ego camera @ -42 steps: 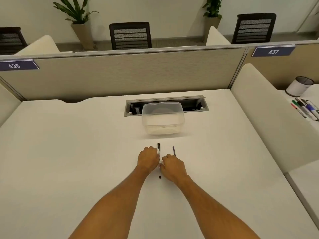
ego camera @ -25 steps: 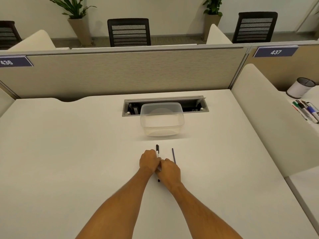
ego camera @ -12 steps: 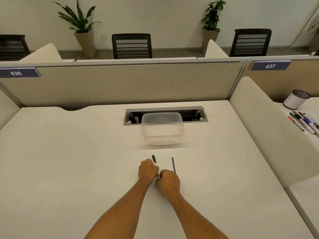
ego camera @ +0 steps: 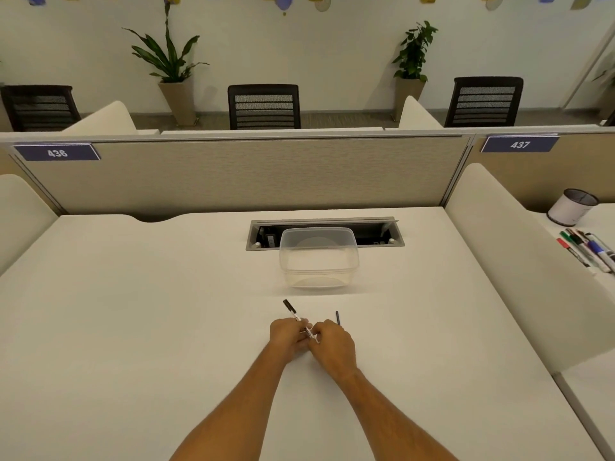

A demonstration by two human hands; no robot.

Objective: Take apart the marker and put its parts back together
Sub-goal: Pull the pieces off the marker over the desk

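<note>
Both hands, left hand (ego camera: 287,337) and right hand (ego camera: 332,347), grip the marker (ego camera: 299,320) in closed fingers; its black end points toward the table's far-left corner

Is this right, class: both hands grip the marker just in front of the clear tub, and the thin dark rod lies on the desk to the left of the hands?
Not quite. In the head view the thin dark rod lies to the right of the hands, beside the right hand. The rest holds: left hand and right hand grip the marker in front of the clear tub.
</note>
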